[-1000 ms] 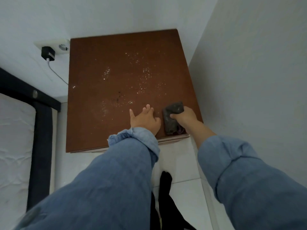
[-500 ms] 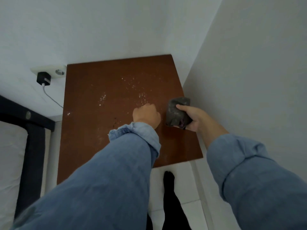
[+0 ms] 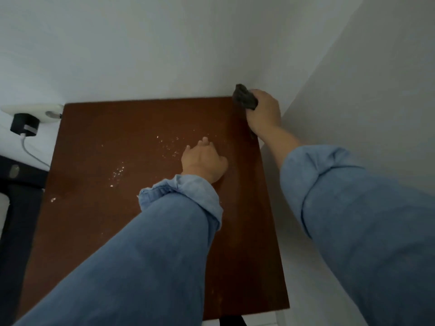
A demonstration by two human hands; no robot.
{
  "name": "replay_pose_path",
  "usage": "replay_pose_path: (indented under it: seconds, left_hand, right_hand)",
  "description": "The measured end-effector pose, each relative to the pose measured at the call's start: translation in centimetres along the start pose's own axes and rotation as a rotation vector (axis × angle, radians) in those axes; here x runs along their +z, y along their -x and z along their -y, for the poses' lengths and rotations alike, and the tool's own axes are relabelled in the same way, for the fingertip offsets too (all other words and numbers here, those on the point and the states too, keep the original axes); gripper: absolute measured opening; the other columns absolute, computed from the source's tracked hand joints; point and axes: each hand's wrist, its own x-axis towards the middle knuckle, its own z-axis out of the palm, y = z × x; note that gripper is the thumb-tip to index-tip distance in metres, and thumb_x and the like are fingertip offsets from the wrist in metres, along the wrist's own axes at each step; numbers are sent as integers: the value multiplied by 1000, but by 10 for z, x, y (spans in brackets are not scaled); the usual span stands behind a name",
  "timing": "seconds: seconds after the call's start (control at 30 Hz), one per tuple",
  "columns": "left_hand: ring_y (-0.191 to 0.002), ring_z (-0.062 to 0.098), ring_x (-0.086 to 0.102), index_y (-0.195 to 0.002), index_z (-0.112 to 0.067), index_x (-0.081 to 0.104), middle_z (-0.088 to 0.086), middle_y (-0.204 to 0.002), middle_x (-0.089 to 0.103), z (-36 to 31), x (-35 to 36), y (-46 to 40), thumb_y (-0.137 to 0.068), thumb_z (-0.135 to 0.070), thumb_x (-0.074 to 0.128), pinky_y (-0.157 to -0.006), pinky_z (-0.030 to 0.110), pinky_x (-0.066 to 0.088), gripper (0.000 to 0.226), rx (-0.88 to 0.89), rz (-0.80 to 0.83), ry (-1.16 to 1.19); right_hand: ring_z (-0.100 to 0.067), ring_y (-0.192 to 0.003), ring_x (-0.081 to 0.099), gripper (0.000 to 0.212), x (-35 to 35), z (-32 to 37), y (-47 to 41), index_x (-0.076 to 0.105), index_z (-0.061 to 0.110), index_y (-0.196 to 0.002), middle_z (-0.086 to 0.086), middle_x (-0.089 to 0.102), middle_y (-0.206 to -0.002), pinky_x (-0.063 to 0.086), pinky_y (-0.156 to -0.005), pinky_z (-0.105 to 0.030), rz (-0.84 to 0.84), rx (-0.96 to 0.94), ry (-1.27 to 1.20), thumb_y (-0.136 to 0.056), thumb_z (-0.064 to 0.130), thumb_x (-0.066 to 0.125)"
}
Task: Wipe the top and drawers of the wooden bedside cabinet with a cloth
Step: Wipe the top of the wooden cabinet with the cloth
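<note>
The right hand grips the dark cloth, with its fingers curled around it, at the far right corner of the cabinet top, close to the wall. The left hand rests flat on the top near the middle, fingers relaxed and holding nothing. White crumbs lie left of this hand. A risk, I think: a stroke toward the near edge could push the crumbs onto the floor, or the left hand could block the cloth.
</note>
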Motion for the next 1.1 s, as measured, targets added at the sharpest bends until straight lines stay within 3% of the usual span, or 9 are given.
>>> replay_pose_path:
  seconds: [0.13, 0.33, 0.47, 0.67, 0.87, 1.1]
  left_hand:
    - [-148, 19, 17, -153, -10, 20, 5, -162, 11, -1, 15, -1, -91, -47, 34, -120, 43, 5, 74, 7, -71, -57]
    - [-148, 16, 17, -153, -13, 21, 2, -162, 12, 2, 23, -3, -90, -43, 34, -121, 43, 3, 71, 2, -134, -32]
    - [-149, 16, 14, -154, -13, 20, 2, -163, 11, 2, 24, -4, -91, -40, 32, -121, 43, 1, 69, -4, -123, -15]
    - [-149, 15, 13, -154, -13, 18, 1, -163, 8, 6, 22, -2, -93, -35, 30, -121, 44, 1, 66, 11, -105, -30]
    - [-149, 19, 16, -154, -13, 19, 2, -163, 9, 5, 18, -1, -94, -30, 31, -121, 44, 1, 63, 10, -73, -37]
    - [-150, 19, 9, -154, -9, 16, 7, -163, 8, -4, 24, 29, -94, -30, 33, -122, 40, -1, 66, 31, -85, -39]
  right_hand:
    - [-36, -111, 54, 46, 19, -11, -31, 64, 21, -119, -11, 59, -123, 46, -92, -41, -24, -127, 140, -83, 4, 40]
    - [-32, -113, 56, 43, 44, 0, -44, 65, 23, -115, -7, 63, -121, 48, -90, -40, 100, -153, 267, -79, 9, 47]
    - [-33, -111, 58, 45, 41, -1, -30, 67, 29, -113, -6, 67, -118, 49, -91, -40, 202, -176, 189, -77, 12, 47]
    - [-29, -115, 52, 52, 32, -19, 17, 67, 29, -114, -5, 66, -122, 37, -100, -27, 314, -128, 124, -75, 3, 46]
    - [-27, -106, 55, 53, 30, -41, 76, 70, 39, -101, -5, 67, -115, 44, -100, -37, 343, -66, 36, -67, 8, 44]
    - [-25, -114, 53, 53, 21, -39, 90, 72, 29, -105, -3, 68, -119, 41, -103, -29, 354, -68, 47, -72, -3, 45]
